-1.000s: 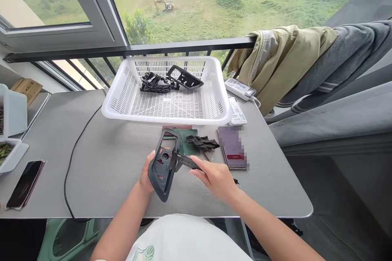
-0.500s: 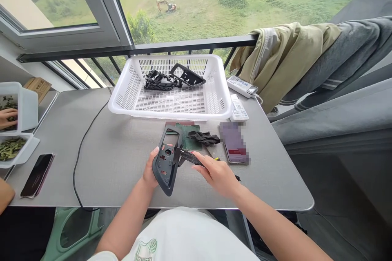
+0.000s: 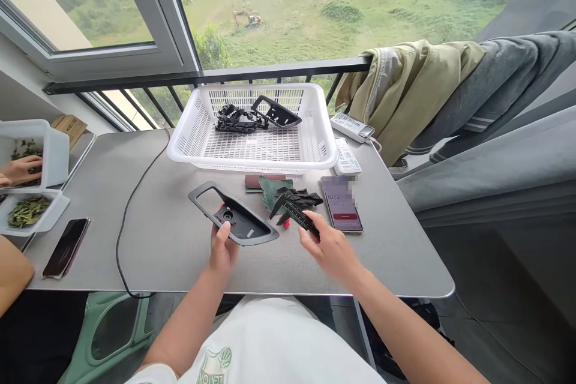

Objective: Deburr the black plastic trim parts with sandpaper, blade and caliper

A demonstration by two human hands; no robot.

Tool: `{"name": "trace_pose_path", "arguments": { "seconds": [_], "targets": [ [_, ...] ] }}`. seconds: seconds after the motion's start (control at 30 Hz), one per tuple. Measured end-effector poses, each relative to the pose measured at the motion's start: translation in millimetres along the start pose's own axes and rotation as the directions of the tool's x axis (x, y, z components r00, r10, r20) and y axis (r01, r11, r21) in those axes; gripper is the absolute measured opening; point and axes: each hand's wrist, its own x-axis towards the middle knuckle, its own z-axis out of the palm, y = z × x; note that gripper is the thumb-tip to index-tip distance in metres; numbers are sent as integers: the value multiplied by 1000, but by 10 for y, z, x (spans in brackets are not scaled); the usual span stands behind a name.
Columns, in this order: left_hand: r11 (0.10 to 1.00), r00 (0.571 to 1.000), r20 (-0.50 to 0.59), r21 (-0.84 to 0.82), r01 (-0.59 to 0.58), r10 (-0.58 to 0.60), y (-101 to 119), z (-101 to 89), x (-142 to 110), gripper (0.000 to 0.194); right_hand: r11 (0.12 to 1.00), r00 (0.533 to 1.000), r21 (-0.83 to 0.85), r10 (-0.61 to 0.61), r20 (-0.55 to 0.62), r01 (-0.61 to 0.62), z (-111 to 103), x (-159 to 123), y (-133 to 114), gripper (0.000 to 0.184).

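On the gray table (image 3: 148,240) sits a big white basket (image 3: 252,163) with black parts (image 3: 240,119) inside. In front of the basket, the left hand (image 3: 222,247) holds up a black plastic panel (image 3: 238,225) with its fingers curled around it. Just beside that, the right hand (image 3: 330,246) pinches a small black caliper (image 3: 294,215).
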Motion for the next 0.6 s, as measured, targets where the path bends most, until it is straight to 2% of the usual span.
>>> {"name": "trace_pose_path", "arguments": {
  "seconds": [0.07,0.13,0.3,0.47,0.6],
  "targets": [
    [984,983,-69,69,-167,171,-15,16,-48,68,999,1000,45,-10,21,9,-44,-49,-69,28],
    [954,954,-92,127,-272,285,-44,11,-94,77,998,999,51,-42,27,41,-55,-93,-144,30],
    [889,900,-61,197,-413,432,-124,-27,-183,91,985,984,27,-171,-41,172,5,-140,-238,38],
    [842,861,-70,261,-471,503,-153,-65,-219,99,986,986,19,-163,-35,164,13,-172,-206,45],
    [858,874,-86,257,-445,479,-154,-115,-221,107,985,984,2,-174,-34,174,4,-191,-181,46]
  ]
}}
